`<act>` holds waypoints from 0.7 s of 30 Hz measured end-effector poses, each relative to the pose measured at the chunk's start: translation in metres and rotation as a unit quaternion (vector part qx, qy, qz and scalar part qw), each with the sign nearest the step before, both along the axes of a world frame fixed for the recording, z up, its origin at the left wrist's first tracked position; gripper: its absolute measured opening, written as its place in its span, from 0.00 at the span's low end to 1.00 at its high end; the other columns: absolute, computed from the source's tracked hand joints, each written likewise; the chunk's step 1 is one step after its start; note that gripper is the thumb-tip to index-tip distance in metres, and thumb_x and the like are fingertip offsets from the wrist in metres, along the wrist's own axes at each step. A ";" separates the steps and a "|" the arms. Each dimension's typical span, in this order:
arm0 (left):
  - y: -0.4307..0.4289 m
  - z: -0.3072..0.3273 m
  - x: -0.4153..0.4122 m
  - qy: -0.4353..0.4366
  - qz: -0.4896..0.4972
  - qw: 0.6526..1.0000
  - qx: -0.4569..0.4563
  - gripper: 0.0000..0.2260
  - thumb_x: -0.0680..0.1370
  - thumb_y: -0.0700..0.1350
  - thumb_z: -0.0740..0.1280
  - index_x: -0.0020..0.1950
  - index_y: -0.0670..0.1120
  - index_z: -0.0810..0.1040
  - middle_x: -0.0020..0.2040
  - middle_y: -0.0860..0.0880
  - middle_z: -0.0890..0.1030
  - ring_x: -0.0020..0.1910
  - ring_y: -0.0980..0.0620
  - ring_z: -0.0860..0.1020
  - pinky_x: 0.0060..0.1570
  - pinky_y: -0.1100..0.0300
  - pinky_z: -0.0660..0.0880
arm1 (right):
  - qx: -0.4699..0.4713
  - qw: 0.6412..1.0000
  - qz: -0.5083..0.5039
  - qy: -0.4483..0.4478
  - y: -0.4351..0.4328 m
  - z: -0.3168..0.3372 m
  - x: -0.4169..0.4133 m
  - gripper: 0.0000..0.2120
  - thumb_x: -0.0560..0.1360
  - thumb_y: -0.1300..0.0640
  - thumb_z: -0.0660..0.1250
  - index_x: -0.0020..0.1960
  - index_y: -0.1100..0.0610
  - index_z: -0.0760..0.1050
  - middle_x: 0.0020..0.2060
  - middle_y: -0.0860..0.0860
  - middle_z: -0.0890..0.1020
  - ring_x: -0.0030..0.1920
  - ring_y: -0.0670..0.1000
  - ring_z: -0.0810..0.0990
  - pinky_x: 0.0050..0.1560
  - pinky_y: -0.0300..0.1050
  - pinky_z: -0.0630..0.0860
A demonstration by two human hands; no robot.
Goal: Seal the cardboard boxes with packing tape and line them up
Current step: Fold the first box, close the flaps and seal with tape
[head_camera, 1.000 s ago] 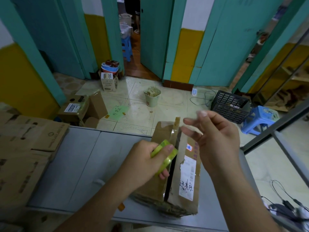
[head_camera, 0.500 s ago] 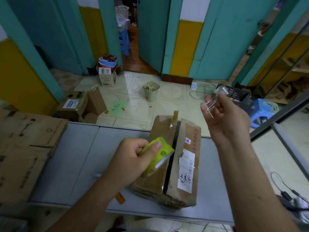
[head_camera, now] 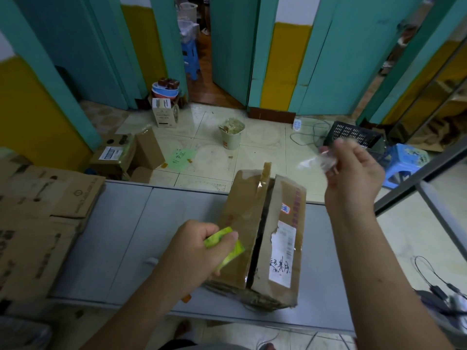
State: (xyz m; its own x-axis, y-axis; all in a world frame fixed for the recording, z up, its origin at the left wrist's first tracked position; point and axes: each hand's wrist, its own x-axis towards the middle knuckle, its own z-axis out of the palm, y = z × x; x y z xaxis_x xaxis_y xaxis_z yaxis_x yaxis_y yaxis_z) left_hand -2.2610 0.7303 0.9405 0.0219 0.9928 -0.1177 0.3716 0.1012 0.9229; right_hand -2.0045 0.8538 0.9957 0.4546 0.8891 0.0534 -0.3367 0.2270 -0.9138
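Note:
A worn cardboard box (head_camera: 262, 238) lies on the grey table (head_camera: 121, 238), its two top flaps meeting along a dark open seam. White shipping labels sit on its right flap. My left hand (head_camera: 199, 251) grips a green roll of packing tape (head_camera: 223, 245) at the box's left edge. My right hand (head_camera: 353, 170) is raised above and to the right of the box, pinching a crumpled scrap of clear tape (head_camera: 318, 160). The picture around that hand is blurred.
Flattened cardboard boxes (head_camera: 38, 218) are stacked at the table's left end. On the tiled floor beyond are an open carton (head_camera: 123, 157), a small bin (head_camera: 231, 135), a black crate (head_camera: 351, 133) and a blue stool (head_camera: 404, 160). Cables and a metal frame lie at the right.
My right hand rose and moved right, away from the box, now holding a clear tape scrap. My left hand with the roll dropped lower against the box's left flap.

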 end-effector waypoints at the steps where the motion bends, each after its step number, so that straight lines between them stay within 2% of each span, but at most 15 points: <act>1: -0.002 -0.003 -0.001 0.004 0.001 1.000 -0.018 0.23 0.75 0.60 0.71 0.30 0.44 0.74 0.22 0.49 0.72 0.22 0.47 0.78 0.23 0.59 0.72 | 0.018 1.000 -0.011 -0.014 0.003 0.000 0.006 0.03 0.78 0.68 0.71 0.48 0.61 0.81 0.36 0.54 0.81 0.41 0.52 0.84 0.44 0.45 0.77; 4: -0.007 -0.007 -0.001 0.007 0.002 0.999 -0.048 0.23 0.74 0.60 0.71 0.30 0.43 0.74 0.22 0.48 0.72 0.22 0.47 0.79 0.22 0.58 0.72 | 0.061 0.990 0.020 -0.125 0.009 -0.001 0.012 0.03 0.79 0.65 0.70 0.52 0.60 0.80 0.34 0.58 0.79 0.42 0.55 0.86 0.45 0.49 0.81; 6: -0.007 -0.006 -0.001 0.007 0.013 0.998 -0.062 0.23 0.74 0.60 0.71 0.30 0.44 0.74 0.23 0.47 0.73 0.22 0.47 0.79 0.22 0.59 0.72 | 0.077 0.977 0.030 -0.198 0.013 -0.004 0.013 0.08 0.81 0.60 0.70 0.59 0.58 0.78 0.31 0.55 0.82 0.41 0.56 0.88 0.48 0.52 0.84; 8: -0.006 -0.004 -0.004 0.014 0.020 0.997 -0.066 0.23 0.74 0.60 0.70 0.31 0.43 0.74 0.22 0.47 0.73 0.22 0.45 0.79 0.21 0.60 0.71 | 0.102 0.941 0.019 -0.322 0.019 -0.007 0.021 0.13 0.83 0.56 0.68 0.66 0.56 0.75 0.34 0.54 0.84 0.39 0.53 0.88 0.45 0.52 0.85; 10: -0.006 -0.002 -0.007 0.019 0.025 0.997 -0.068 0.24 0.75 0.60 0.70 0.31 0.42 0.72 0.22 0.47 0.72 0.23 0.43 0.79 0.22 0.59 0.71 | 0.111 0.887 0.030 -0.448 0.024 -0.010 0.033 0.15 0.84 0.54 0.66 0.71 0.51 0.74 0.36 0.49 0.85 0.39 0.48 0.86 0.45 0.53 0.84; 12: -0.008 0.000 -0.008 0.019 0.029 0.996 -0.077 0.24 0.75 0.60 0.69 0.30 0.43 0.71 0.22 0.47 0.71 0.23 0.42 0.79 0.22 0.57 0.72 | 0.107 0.850 0.055 -0.513 0.028 -0.012 0.042 0.18 0.84 0.51 0.66 0.73 0.45 0.73 0.36 0.44 0.84 0.41 0.46 0.86 0.46 0.52 0.83; 14: -0.011 0.003 -0.006 0.008 0.036 0.995 -0.087 0.24 0.75 0.61 0.69 0.31 0.42 0.72 0.23 0.47 0.70 0.22 0.45 0.78 0.22 0.56 0.72 | 0.114 0.843 0.080 -0.520 0.032 -0.014 0.043 0.19 0.84 0.51 0.66 0.75 0.45 0.73 0.37 0.43 0.85 0.42 0.44 0.86 0.48 0.47 0.82; 16: -0.016 0.006 -0.002 -0.020 0.035 0.994 -0.100 0.25 0.75 0.62 0.68 0.32 0.41 0.74 0.23 0.45 0.73 0.21 0.47 0.77 0.23 0.59 0.72 | 0.123 0.856 0.098 -0.492 0.038 -0.015 0.039 0.18 0.84 0.53 0.67 0.74 0.47 0.74 0.37 0.46 0.86 0.39 0.45 0.85 0.43 0.39 0.78; 18: -0.024 0.010 0.003 -0.054 0.026 0.992 -0.111 0.24 0.77 0.62 0.67 0.31 0.44 0.78 0.24 0.43 0.76 0.23 0.46 0.77 0.25 0.60 0.73 | 0.117 0.872 0.110 -0.462 0.044 -0.016 0.031 0.16 0.84 0.55 0.66 0.72 0.49 0.76 0.36 0.49 0.86 0.35 0.43 0.83 0.39 0.32 0.74; 21: -0.032 0.011 0.013 -0.069 0.034 0.989 -0.124 0.21 0.83 0.56 0.70 0.33 0.47 0.82 0.26 0.43 0.79 0.25 0.47 0.79 0.25 0.59 0.75 | 0.099 0.880 0.129 -0.447 0.051 -0.025 0.023 0.13 0.85 0.56 0.66 0.69 0.52 0.77 0.35 0.50 0.85 0.36 0.45 0.83 0.39 0.33 0.75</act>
